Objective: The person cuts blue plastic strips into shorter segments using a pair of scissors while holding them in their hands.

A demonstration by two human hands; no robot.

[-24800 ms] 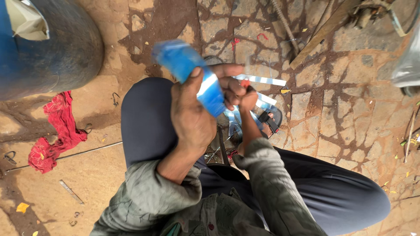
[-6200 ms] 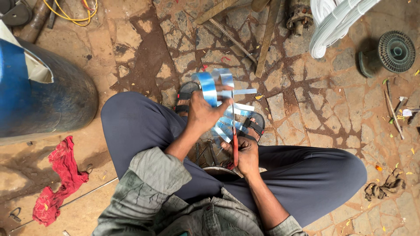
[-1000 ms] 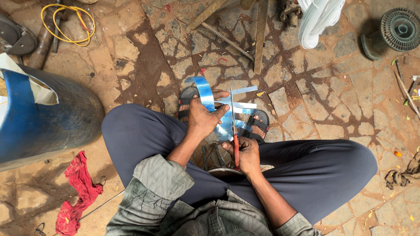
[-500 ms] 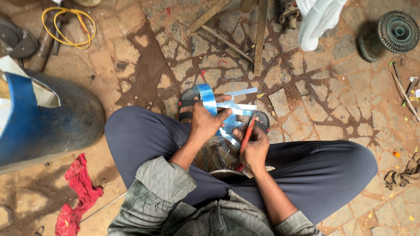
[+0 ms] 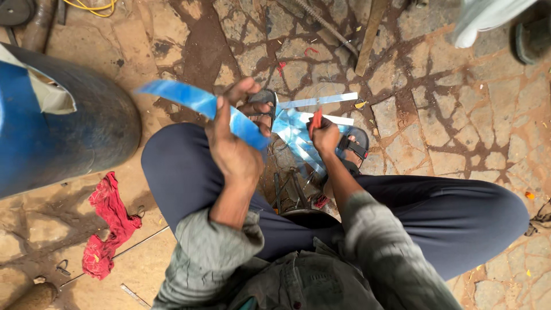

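Sleeves: We see grey-green shirt cuffs lowest in view, one on each forearm, over dark trousers (image 5: 447, 212); the person sits cross-legged.

Left hand: Our left hand (image 5: 232, 146) is raised above the left knee. Fingers and thumb are closed round a blue strip (image 5: 201, 106), which runs up and left from the grip, blurred.

Strip: It passes through the left fist and carries on right and down toward the pile in front of the shins. Shiny blue, flat, bent near the hand.

Right hand: Our right hand (image 5: 324, 135) sits just past the right shin, curled tight on a red-handled tool (image 5: 315, 119). Only the red part shows; we cannot tell what kind of tool it is.

Pile: More blue strips (image 5: 301, 143) lie crossed on the floor between both hands, touching the right hand. Two pale ends stick out to the right.

Sandals: One black sandal (image 5: 356, 146) is just beside the right hand, another (image 5: 264, 97) lies behind the left fingers.

Red rag: The rag (image 5: 109, 224) is crumpled on the floor, left of the left knee, well apart from the hands.

Drum: A blue drum (image 5: 63, 115) lies at far left, above the rag.

Floor: It is cracked stone paving (image 5: 436, 109), brown and stained. A wood stick (image 5: 370, 34) lies at the top, beyond the pile.
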